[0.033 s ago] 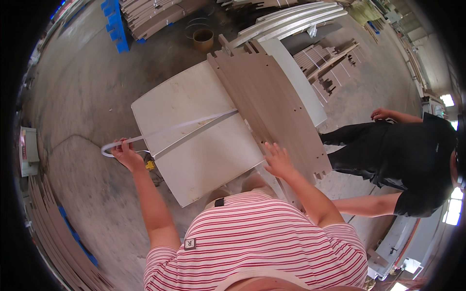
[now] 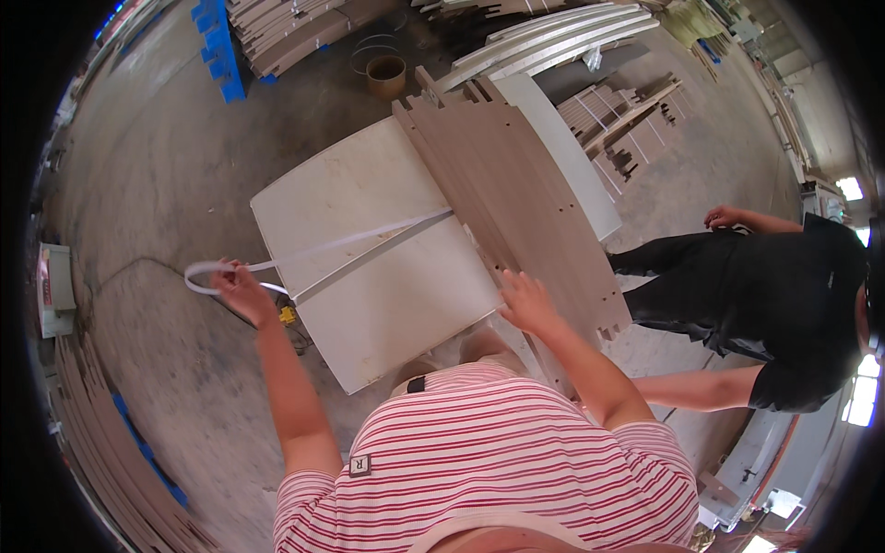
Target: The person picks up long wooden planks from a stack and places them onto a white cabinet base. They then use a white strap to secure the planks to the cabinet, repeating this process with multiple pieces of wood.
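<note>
My left hand [image 2: 242, 293] is out past the left edge of a pale tabletop panel [image 2: 396, 309], closed on a white strap [image 2: 359, 237]. The strap bends into a loop beyond my fingers, and its upper run crosses the panel to a stack of brown boards [image 2: 521, 175]. Where it goes at the stack is hidden. These boards lie side by side, with notched ends and small dark holes. My right hand [image 2: 527, 304] lies against the stack's near left edge, fingers spread and holding nothing.
A person in black [image 2: 737, 286] stands close on the right, one arm reaching toward my side. A yellow object [image 2: 287, 316] sits under the panel's left edge. Beyond the panel are a brown bucket [image 2: 385, 76], more stacked boards [image 2: 295, 37] and a blue rack [image 2: 218, 51].
My left hand has shifted slightly, and the strap's loop bulges farther left and rounder than before. My right hand stays in place on the boards.
</note>
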Available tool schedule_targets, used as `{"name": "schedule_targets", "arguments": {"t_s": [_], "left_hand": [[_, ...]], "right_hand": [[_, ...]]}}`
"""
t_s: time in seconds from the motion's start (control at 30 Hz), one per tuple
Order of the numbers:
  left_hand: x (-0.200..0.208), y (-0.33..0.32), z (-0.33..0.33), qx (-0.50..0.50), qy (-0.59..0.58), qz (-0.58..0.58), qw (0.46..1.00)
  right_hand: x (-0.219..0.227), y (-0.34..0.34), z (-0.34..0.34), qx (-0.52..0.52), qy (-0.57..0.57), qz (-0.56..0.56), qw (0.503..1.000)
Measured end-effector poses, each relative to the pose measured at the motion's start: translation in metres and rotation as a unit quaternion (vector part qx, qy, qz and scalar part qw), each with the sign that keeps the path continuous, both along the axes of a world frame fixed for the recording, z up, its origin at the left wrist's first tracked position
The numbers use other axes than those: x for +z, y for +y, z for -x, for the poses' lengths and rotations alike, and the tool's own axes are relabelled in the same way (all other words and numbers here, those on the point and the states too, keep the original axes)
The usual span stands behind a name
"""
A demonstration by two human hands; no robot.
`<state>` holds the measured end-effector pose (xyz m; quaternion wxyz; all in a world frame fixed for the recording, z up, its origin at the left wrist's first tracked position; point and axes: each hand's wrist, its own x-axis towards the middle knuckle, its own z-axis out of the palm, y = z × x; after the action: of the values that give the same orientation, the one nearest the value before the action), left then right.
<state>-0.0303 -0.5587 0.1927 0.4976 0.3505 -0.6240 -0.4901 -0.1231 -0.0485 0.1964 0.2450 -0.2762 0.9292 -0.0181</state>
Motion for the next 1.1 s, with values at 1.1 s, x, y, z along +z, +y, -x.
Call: {"name": "schedule_targets", "arguments": {"t_s": [1.1], "left_hand": [[0.143, 0.121, 0.024, -0.103, -0.23, 0.036, 0.967]], "right_hand": [[-0.121, 0.136, 0.389, -0.3, 0.138, 0.355, 0.874]]}}
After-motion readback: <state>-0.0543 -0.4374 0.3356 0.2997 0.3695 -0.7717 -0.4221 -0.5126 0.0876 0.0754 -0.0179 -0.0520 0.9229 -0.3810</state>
